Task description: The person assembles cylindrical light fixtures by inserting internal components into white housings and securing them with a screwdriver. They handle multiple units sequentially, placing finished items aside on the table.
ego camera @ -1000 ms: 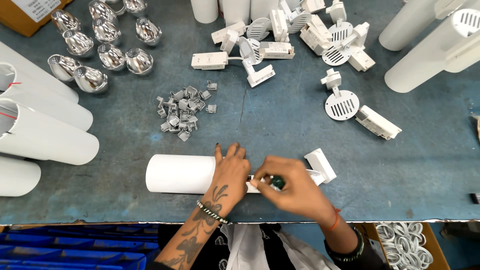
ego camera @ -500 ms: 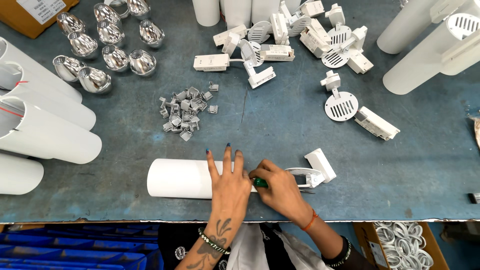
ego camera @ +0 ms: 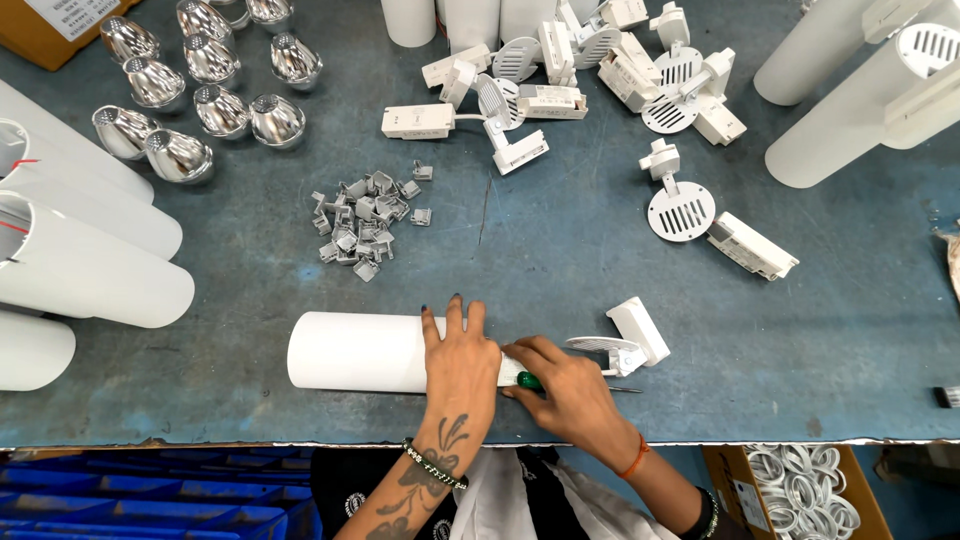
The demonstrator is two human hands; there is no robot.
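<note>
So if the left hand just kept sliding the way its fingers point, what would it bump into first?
The left hand lies flat on the white tube, fingers pointing up the table. Bare blue table comes first; roughly in line beyond, probably the pile of small grey clips.

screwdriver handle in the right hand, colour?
Green, on the screwdriver in the right hand; head view.

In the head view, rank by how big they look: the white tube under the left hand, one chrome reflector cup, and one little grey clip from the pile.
1. white tube, largest
2. chrome reflector cup
3. grey clip, smallest
</note>
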